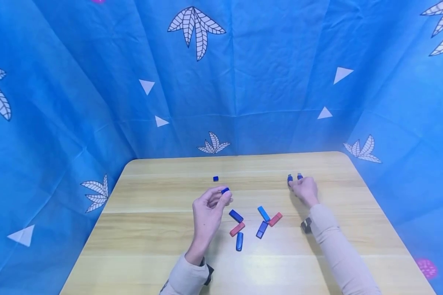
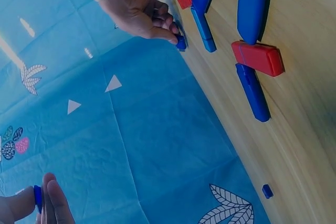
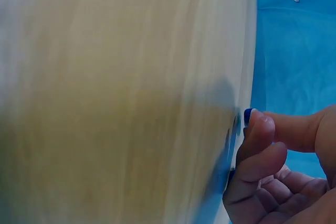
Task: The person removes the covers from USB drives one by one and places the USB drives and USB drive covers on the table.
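My left hand [image 1: 208, 211] is raised over the middle of the table, pinching a small dark blue USB stick cap [image 1: 225, 190] between thumb and fingers. The cap [image 2: 38, 199] shows edge-on in the left wrist view. At the back right, my right hand [image 1: 305, 190] pinches a dark blue USB stick [image 1: 289, 179] at the tabletop, its metal plug pointing away from me. Close by on its right stands a second uncapped blue USB stick [image 1: 300, 176], partly hidden by the hand. Another small blue cap [image 1: 215, 178] lies on the table beyond my left hand.
Between my arms lie capped USB sticks on the wooden table [image 1: 151, 229]: dark blue [image 1: 236, 216], red [image 1: 237, 229], blue [image 1: 239, 241], light blue [image 1: 263, 214], another red [image 1: 275, 219] and another dark blue [image 1: 261, 229]. A blue patterned curtain [image 1: 273, 82] hangs behind the table.
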The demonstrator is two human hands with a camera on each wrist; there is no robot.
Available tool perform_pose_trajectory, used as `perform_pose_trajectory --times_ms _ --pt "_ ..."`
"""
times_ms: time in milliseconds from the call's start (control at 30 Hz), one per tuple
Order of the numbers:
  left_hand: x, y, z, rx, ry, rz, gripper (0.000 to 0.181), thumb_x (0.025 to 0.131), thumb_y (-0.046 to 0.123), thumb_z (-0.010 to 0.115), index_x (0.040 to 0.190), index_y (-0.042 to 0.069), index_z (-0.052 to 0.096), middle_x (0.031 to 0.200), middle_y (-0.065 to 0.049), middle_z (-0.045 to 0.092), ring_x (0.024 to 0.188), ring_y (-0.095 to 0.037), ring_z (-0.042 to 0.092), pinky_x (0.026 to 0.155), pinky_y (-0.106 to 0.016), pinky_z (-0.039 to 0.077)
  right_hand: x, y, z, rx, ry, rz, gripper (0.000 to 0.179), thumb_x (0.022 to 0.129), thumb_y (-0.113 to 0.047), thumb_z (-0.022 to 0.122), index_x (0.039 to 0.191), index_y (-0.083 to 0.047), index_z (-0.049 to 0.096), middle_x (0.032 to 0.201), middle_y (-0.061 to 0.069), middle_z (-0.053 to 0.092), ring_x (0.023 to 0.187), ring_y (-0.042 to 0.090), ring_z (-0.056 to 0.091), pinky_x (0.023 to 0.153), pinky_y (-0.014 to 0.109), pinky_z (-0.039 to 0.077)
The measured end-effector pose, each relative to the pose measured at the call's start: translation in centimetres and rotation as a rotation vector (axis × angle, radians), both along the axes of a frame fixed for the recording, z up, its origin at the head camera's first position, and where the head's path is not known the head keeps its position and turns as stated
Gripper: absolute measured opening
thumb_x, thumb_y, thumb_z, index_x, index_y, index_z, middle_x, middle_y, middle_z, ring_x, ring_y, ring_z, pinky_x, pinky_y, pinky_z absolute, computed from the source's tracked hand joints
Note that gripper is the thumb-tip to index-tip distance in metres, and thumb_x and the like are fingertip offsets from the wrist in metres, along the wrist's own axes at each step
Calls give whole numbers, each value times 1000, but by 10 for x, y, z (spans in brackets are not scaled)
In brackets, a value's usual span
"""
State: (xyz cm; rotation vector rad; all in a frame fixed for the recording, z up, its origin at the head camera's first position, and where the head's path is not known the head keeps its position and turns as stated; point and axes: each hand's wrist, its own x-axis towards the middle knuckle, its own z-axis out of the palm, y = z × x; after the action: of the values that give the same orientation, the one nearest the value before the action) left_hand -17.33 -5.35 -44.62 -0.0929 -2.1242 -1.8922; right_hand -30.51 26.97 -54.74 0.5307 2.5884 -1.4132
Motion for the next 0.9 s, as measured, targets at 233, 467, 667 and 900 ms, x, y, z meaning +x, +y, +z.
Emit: perform_pose_trajectory --times_ms 233,467,667,900 --pt "-1 0 -3 11 -5 12 21 92 30 75 107 16 76 93 -6 80 86 -15 78 87 -28 62 -3 4 -5 42 -16 -32 30 95 -30 68 84 -3 71 72 8 72 52 13 53 48 28 44" --pt "-2 -1 -3 17 4 -4 20 93 22 75 108 9 74 92 -10 80 86 -20 78 86 -28 61 -5 10 -4 146 -58 -51 30 94 -32 67 92 -3 72 71 6 72 56 15 55 51 28 43" --pt "-2 -2 0 18 2 -42 11 92 19 76 102 13 75 92 -8 79 82 -25 78 80 -25 61 -2 13 5 164 -88 -57 35 98 -33 64 70 -12 61 57 -1 59 50 13 49 47 28 41" --pt "-14 -9 -2 -73 67 -55 9 90 14 77 99 14 80 99 -9 77 79 -28 77 77 -24 61 9 9 30 162 97 -19 42 101 -35 57 77 -3 71 71 11 72 62 20 57 55 31 45"
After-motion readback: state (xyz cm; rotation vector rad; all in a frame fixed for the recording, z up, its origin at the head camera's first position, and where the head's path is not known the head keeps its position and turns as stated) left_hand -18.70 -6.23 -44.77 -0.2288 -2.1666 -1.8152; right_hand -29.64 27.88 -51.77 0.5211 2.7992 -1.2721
